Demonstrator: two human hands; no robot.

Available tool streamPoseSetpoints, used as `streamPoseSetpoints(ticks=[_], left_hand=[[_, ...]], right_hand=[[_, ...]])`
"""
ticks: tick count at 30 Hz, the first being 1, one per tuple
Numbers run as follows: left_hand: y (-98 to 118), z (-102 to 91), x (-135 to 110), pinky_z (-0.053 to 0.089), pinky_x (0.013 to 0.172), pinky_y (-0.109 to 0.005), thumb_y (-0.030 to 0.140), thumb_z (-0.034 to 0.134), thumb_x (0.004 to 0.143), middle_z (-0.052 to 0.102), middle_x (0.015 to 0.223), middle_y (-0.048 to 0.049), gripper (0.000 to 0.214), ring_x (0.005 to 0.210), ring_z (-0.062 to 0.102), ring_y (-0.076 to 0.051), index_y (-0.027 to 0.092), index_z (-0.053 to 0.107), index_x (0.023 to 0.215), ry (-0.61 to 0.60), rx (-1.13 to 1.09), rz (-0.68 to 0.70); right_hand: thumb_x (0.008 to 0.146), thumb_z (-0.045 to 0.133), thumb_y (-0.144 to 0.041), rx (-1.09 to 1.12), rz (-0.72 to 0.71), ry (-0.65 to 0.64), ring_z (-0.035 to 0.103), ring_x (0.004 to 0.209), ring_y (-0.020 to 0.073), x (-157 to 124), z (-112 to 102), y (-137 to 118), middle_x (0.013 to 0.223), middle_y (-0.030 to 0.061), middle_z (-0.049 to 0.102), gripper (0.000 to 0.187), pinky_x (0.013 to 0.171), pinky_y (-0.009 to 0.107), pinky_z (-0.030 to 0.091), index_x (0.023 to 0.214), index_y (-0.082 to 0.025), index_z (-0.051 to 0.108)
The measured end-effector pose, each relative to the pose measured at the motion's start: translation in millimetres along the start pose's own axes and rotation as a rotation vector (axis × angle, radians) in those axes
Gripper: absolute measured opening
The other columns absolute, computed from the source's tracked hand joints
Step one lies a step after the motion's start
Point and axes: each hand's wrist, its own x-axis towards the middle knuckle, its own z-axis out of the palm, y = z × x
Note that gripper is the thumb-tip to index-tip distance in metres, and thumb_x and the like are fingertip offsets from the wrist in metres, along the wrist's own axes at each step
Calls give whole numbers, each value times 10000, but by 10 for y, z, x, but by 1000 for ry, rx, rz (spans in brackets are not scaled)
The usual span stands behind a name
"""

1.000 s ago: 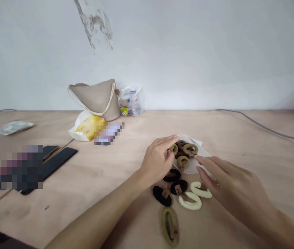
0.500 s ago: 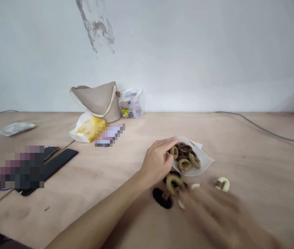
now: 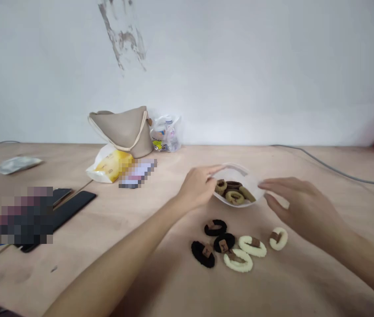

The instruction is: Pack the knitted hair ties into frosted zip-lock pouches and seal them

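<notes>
Clear plastic pouch (image 3: 236,172) of hair ties (image 3: 235,197), long axis sideways (both grips (image 3: 197,187) (image 3: 301,207) spread)

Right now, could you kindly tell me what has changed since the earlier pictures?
The right hand has swung right, open beside the clear plastic pouch. The olive hair tie in front has left the table, and a third cream hair tie lies rightmost. The black hair ties and left hand stayed put.
</notes>
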Motion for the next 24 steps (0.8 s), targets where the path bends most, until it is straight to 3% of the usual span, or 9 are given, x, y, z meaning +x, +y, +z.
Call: streamPoseSetpoints(ticks=[4,7,12,15,17,21,24], left_hand=[[108,-186,424,505,905,-340,-22,453,664,709,1054,-28,448,1014,644,-214,171,727,961,-40,-151,-158],[141,-276,486,484,936,-337,-56,422,616,723,1012,-15,498,1041,630,-209,179,740,918,-24,-151,-168],[162,-245,207,473,962,-368,-36,392,649,716,1028,-2,513,1043,631,-223,174,725,978,-5,-74,-164],[165,-128,-55,440,1007,-347,8,370,734,647,1171,-19,501,1106,601,-184,162,659,1112,38,-35,-51],[144,-41,-234,403,1047,-351,16,376,745,615,1220,-15,511,1162,561,-169,174,626,1162,33,25,47],[69,84,-500,402,1056,-336,12,363,757,566,1290,-24,539,1194,533,-157,183,584,1218,60,107,176],[23,124,-584,408,1056,-347,4,360,756,572,1287,-36,547,1201,526,-162,187,577,1224,86,129,238]], right_hand=[[863,468,-266,46,134,35,620,684,164,289,-90,96,872,-1,699,171,543,286,435,871,-235,635],[863,459,-268,12,181,15,588,621,158,370,-141,128,833,-10,687,155,495,276,378,853,-241,611],[883,396,-269,-15,133,-29,601,676,192,293,-154,147,825,25,678,189,588,320,414,879,-224,580],[865,437,-285,81,222,30,632,736,181,73,-159,119,934,29,675,219,504,267,434,1050,-231,542],[845,465,-280,169,245,35,642,748,177,-157,-159,105,928,38,667,212,460,240,448,1040,-229,534],[847,462,-218,350,-67,-241,624,966,186,-628,-119,102,1094,63,626,200,750,290,532,1010,-253,573],[865,465,-202,301,-103,-318,636,926,171,-817,-81,102,1050,48,646,217,752,289,538,1044,-267,569]])
